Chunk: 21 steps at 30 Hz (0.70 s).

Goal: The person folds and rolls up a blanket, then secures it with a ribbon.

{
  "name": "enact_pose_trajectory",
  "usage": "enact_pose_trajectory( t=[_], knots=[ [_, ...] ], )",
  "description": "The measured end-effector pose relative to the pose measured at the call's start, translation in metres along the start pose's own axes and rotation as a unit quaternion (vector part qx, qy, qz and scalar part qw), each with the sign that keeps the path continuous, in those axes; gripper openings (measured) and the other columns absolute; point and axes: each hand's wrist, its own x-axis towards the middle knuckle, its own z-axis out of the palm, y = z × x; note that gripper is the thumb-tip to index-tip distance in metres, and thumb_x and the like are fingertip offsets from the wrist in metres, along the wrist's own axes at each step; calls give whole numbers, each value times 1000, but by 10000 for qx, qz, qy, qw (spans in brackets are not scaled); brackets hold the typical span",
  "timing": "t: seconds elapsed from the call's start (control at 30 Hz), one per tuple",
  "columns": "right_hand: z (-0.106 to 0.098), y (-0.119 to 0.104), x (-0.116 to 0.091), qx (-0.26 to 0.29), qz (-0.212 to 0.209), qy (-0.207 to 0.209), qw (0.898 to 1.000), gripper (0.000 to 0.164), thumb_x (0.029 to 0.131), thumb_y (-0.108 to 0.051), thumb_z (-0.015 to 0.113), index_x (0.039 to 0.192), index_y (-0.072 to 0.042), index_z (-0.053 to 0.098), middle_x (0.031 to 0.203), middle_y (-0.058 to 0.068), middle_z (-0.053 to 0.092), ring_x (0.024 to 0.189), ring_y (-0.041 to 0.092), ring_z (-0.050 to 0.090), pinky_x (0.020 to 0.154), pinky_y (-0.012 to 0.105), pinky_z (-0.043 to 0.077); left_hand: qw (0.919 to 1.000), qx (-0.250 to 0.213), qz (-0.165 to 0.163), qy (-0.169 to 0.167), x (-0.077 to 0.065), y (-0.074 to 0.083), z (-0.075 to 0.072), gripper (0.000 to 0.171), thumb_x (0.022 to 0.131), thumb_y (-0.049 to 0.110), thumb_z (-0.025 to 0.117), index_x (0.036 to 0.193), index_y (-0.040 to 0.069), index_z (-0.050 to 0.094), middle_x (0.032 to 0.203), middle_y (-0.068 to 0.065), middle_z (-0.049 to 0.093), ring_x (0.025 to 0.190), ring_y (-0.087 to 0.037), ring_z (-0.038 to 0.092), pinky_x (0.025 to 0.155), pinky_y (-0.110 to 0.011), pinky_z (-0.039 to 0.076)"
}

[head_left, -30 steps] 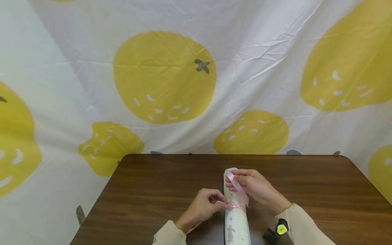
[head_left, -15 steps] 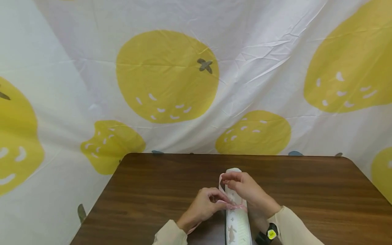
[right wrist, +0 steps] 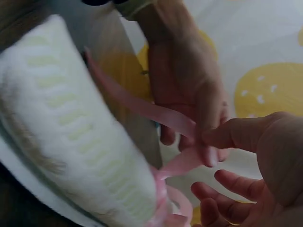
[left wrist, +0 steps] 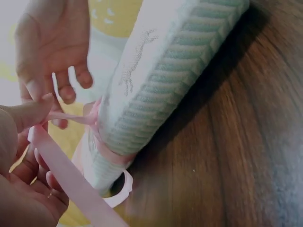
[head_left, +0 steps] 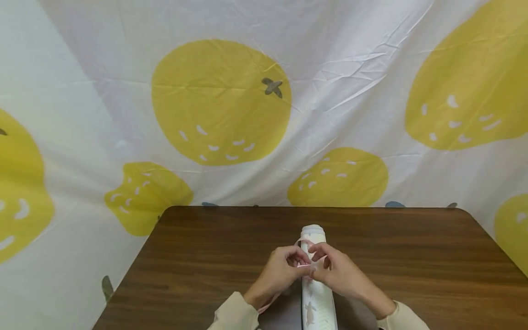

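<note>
A rolled white cloth (head_left: 318, 300) with pale green stripes and small animal figures lies lengthwise on the table. Pink ribbon (left wrist: 71, 175) circles the roll, knotted on its upper side, with a loose tail hanging off. My left hand (head_left: 277, 272) pinches the ribbon between thumb and fingers, just left of the knot. Over the roll, my right hand (head_left: 344, 276) meets it; the right thumb (right wrist: 232, 135) touches the left fingertips and ribbon. The other right fingers (right wrist: 222, 203) stand apart, loosely bent. Both hands hide much of the knot in the head view.
The brown wooden table (head_left: 214, 247) has its far edge just beyond the roll. Behind it hangs a white cloth backdrop (head_left: 330, 114) printed with large yellow fruit. A curled ribbon piece (left wrist: 124, 189) hangs beside the roll.
My right hand carried its ribbon tail leftward over the roll, then came down and toward me to meet the left hand. The left hand kept its pinch and rose slightly.
</note>
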Motion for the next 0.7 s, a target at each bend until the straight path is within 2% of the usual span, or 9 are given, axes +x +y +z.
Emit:
enact_pose_trajectory(
  t=[0.1, 0.2, 0.3, 0.43, 0.57, 0.7],
  knots=[
    [9, 6, -4, -5, -131, -109, 9999, 42, 80, -19, 81, 112, -7, 57, 93, 3, 63, 70, 10, 53, 55, 23, 45, 10000, -19, -75, 53, 2, 2, 2, 19, 73, 5, 85, 80, 5, 67, 70, 6, 57, 61, -5, 48, 54, -17, 39],
    [18, 9, -5, -123, -271, 14, 9996, 41, 78, -21, 84, 105, -7, 57, 83, -2, 63, 67, 6, 55, 56, 22, 46, 9997, -147, -204, 57, 2, 5, 4, 22, 71, 4, 86, 80, 4, 66, 69, 5, 56, 61, -6, 48, 53, -18, 39],
    [27, 9, -5, -376, -291, 381, 9981, 34, 76, -22, 85, 95, -9, 59, 72, -6, 60, 63, 1, 50, 56, 21, 43, 9992, -218, -323, 35, 1, 7, 6, 22, 71, 5, 86, 80, 4, 66, 69, 5, 57, 62, -6, 49, 53, -19, 39],
    [35, 9, -5, -805, -185, 930, 9922, 26, 75, -20, 84, 82, -16, 59, 68, -9, 55, 63, 2, 43, 58, 21, 39, 9978, -469, -458, -37, 0, 9, 5, 21, 72, 4, 85, 81, 2, 67, 70, 4, 60, 64, -7, 53, 55, -19, 42],
    [40, 8, -5, -839, -61, 1218, 9890, 25, 75, -15, 83, 75, -17, 58, 64, -11, 51, 59, 0, 44, 55, 20, 39, 9987, -418, -267, -151, 1, 9, 1, 17, 76, 2, 83, 85, 0, 68, 73, 0, 65, 64, -7, 58, 57, -18, 47],
    [43, 8, -5, -881, 78, 1462, 9853, 26, 75, -9, 83, 71, -19, 59, 61, -12, 50, 55, -2, 45, 52, 20, 40, 9995, -44, -11, -308, 1, 8, -3, 15, 81, 7, 80, 87, 0, 69, 77, -2, 68, 66, -4, 61, 61, -18, 50]
  ],
)
